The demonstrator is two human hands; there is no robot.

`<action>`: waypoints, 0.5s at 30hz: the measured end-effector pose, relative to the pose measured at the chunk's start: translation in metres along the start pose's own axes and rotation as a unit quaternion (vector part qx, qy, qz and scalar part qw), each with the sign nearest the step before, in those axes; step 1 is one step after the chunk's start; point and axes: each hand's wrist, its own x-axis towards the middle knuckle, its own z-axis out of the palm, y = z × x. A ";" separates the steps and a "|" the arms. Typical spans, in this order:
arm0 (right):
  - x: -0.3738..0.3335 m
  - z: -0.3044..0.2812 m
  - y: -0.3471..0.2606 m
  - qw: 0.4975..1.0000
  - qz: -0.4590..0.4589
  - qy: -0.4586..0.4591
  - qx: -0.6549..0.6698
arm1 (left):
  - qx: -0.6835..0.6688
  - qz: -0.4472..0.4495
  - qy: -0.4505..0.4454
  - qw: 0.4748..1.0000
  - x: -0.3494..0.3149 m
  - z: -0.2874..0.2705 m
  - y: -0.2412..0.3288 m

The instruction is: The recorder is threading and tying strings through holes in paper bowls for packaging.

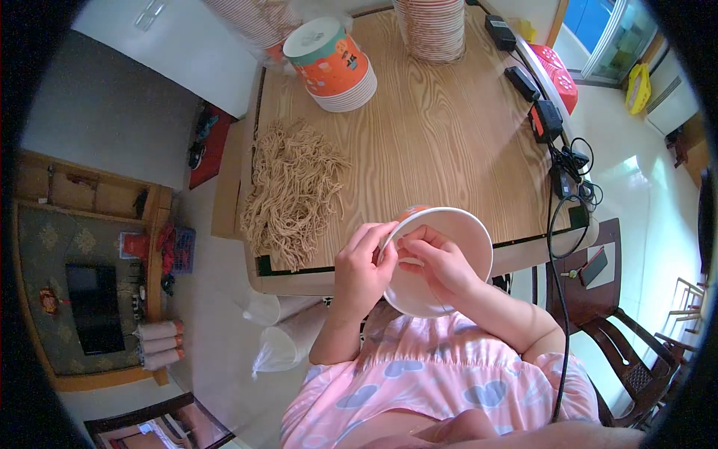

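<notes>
The left hand (362,263) is closed on the rim of a white-lined tub (467,239), held mouth-up at the near edge of the tabletop (426,135). The right hand (443,263) reaches inside, fingers curled toward that same rim — whether they grip anything, I cannot tell. Tan cords (292,194) lie heaped leftward — beyond them stands an orange-and-green tub stack (334,71).

Black rectangular power adapters (521,84) and tangled black cables (574,159) edge the wood-grained tabletop (434,127); right stands a dark wooden armchair (587,307), left a flat black television (93,307).
</notes>
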 end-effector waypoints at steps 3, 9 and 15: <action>0.001 0.000 0.000 1.000 -0.004 -0.006 0.004 | 0.003 0.008 -0.001 1.000 0.001 0.000 0.000; 0.001 0.002 0.000 1.000 -0.009 -0.018 -0.001 | 0.008 0.007 -0.005 1.000 0.001 0.000 -0.001; 0.002 0.005 -0.003 1.000 -0.016 -0.024 0.001 | 0.007 0.005 -0.009 1.000 0.001 0.001 -0.003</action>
